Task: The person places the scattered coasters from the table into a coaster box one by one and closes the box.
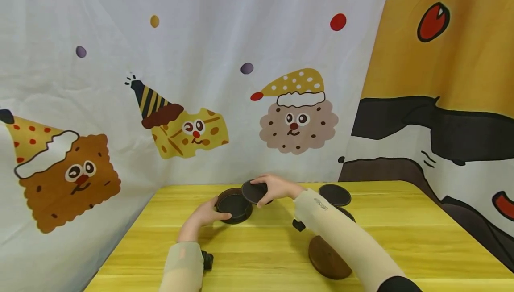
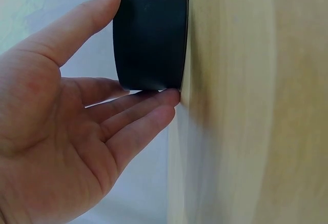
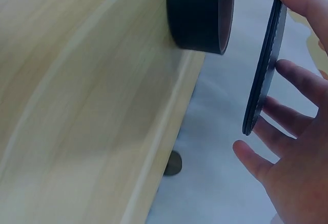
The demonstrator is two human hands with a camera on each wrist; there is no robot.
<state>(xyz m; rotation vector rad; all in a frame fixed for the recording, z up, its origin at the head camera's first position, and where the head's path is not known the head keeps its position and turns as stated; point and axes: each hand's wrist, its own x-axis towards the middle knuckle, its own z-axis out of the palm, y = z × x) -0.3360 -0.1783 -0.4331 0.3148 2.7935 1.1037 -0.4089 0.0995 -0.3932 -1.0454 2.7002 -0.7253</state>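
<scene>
Right wrist: fingers (image 3: 303,77) pinch black disc (image 3: 265,66) near holder (image 3: 195,16).

From my end I see a smooth holder (image 2: 151,37), matt disc (image 1: 253,192), wood-grained tabletop (image 1: 257,256) and creased cloth backdrop (image 1: 225,37).

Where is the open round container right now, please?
In the head view, the round container stands on the yellow table just left of centre, between the left hand and the dark disc the right hand holds.
</scene>
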